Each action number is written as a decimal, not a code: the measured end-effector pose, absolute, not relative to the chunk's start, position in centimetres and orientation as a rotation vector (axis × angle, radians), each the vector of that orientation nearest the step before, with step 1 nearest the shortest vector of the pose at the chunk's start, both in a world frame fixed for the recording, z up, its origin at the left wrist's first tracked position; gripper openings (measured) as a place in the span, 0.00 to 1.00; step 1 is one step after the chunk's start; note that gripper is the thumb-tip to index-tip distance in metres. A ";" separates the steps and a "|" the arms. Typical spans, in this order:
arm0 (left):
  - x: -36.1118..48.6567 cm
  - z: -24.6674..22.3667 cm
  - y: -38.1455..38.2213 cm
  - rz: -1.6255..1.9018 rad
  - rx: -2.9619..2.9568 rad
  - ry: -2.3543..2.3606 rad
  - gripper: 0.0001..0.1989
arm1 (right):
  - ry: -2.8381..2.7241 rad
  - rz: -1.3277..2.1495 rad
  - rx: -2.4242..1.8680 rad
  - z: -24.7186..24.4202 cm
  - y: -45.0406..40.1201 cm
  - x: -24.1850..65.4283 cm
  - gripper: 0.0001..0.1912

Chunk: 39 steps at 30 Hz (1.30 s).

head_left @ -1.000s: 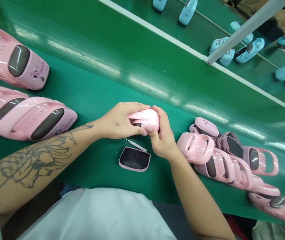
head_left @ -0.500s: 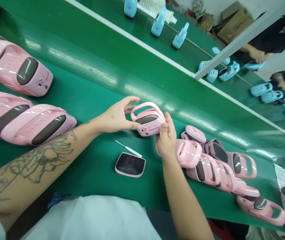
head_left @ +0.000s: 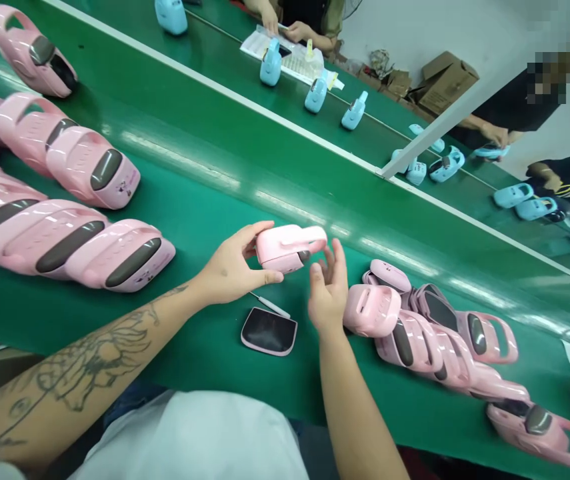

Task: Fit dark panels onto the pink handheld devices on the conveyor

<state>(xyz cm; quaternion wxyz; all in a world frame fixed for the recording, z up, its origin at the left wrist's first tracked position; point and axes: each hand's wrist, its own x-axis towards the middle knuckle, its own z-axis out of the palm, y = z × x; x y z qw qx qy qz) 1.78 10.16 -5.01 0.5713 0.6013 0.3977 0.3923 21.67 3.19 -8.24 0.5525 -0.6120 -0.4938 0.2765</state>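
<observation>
My left hand (head_left: 235, 267) holds a pink handled plastic casing (head_left: 281, 249) above the bench, thumb below and fingers at its far side. The casing lies sideways, its looped handle pointing right and a small dark window near the handle. My right hand (head_left: 329, 287) is just right of the handle with fingers apart; whether a fingertip touches it I cannot tell. Below the casing, a screwdriver with a white handle (head_left: 275, 307) lies on the green bench, its tip partly hidden by my left hand. Beside it lies a flat dark panel with a pink rim (head_left: 269, 331).
Rows of similar pink casings (head_left: 129, 257) stand on the left. More pink casings (head_left: 417, 340) and stacked dark panels (head_left: 433, 305) lie on the right. Beyond a white-edged green divider (head_left: 245, 103), blue casings (head_left: 317, 95) stand on another bench, where other people's hands (head_left: 495, 135) work.
The pink casing has been turned, so its printed front no longer faces me and its handle points right. My right hand has let go of it. The view has shifted left.
</observation>
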 end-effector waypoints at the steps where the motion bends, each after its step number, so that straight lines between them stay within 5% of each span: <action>1: 1.3 -5.1 10.2 0.856 1.482 0.989 0.53 | -1.349 0.564 -1.470 -8.1 3.1 22.3 0.39; 11: -0.3 -6.8 11.8 0.681 1.773 0.915 0.50 | -2.198 0.452 -1.479 -3.9 5.2 22.8 0.37; 29: 1.4 -8.3 11.5 0.894 1.177 0.633 0.40 | -1.839 1.155 -1.709 -0.3 7.8 22.3 0.37; 39: 1.9 -9.1 11.2 0.849 1.203 0.648 0.50 | -1.781 1.268 -1.701 0.3 7.9 22.6 0.39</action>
